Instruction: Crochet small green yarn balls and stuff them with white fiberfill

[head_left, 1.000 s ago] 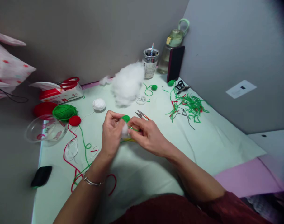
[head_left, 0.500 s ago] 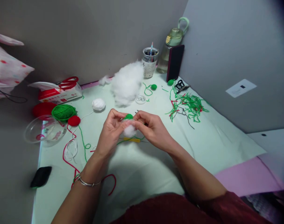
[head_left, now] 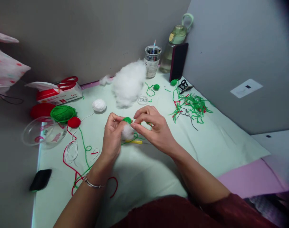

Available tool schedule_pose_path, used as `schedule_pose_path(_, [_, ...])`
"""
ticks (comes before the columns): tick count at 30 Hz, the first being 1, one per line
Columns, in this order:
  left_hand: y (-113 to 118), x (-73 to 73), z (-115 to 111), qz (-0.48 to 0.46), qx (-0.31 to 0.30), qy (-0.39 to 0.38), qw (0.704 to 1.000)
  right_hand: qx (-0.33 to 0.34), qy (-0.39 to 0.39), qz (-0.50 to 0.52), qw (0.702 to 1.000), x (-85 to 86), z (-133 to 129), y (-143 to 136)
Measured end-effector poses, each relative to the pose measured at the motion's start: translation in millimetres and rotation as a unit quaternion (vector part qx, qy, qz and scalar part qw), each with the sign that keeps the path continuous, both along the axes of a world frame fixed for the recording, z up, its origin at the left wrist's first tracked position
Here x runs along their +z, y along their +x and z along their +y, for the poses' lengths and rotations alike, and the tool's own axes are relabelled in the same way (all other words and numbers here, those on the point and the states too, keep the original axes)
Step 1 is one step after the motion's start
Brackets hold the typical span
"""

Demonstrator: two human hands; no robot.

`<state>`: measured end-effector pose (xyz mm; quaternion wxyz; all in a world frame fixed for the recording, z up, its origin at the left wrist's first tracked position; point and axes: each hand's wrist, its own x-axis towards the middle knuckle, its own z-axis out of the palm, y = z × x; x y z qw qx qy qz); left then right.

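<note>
Pinching a green piece [head_left: 127,120]: left hand [head_left: 113,134] — right hand [head_left: 157,129] beside it, grip unclear.

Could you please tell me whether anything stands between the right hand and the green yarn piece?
Nothing visible does: the right hand is close beside the green yarn piece, held in the left hand. White stuffing shows just below the piece, and the yellow-handled tool lies lower, outside that path.

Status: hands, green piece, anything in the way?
Left hand pinching green yarn piece. Right hand at its edge, contact unclear. White fluff just nearside. Yellow handle close by, apparently not blocking.
</note>
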<state>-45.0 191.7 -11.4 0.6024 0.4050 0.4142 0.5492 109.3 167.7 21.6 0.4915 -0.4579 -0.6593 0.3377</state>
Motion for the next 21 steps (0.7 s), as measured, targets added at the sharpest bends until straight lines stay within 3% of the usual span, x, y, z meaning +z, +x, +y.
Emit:
schedule_pose_path(3, [-0.9, 4.0, -0.4, -0.002, -0.011, -0.007, 1.0, 0.115, -0.093, 0.169, 0.974, 4.2, 1.3, 3.3])
schedule_pose_path(5, [-2.1, 6.1, -0.5, -0.002, -0.01, -0.004, 1.0, 0.116, -0.138, 0.2, 0.963, 4.8, 1.1, 2.6])
schedule_pose_path(9, [-3.0, 7.2, -1.5, -0.002, 0.001, 0.014, 1.0, 0.014, -0.069, 0.012, 0.997, -0.2, 1.9, 2.1])
schedule_pose_path(13, [-1.1, 1.0, -3.0, 0.003, 0.004, 0.022, 1.0, -0.001, -0.009, -0.156, 0.988, -8.5, 3.9, 3.3])
schedule_pose_path(17, [0.4, -3.0, -3.0, 0.005, -0.009, 0.022, 1.0, 0.021, -0.018, -0.178, 0.984, -10.0, 5.8, 4.6])
schedule_pose_path(21, [0.5, 2.6, -3.8, -0.001, -0.053, -0.003, 0.999, 0.021, -0.024, -0.165, 0.986, -6.1, 5.8, 5.5])
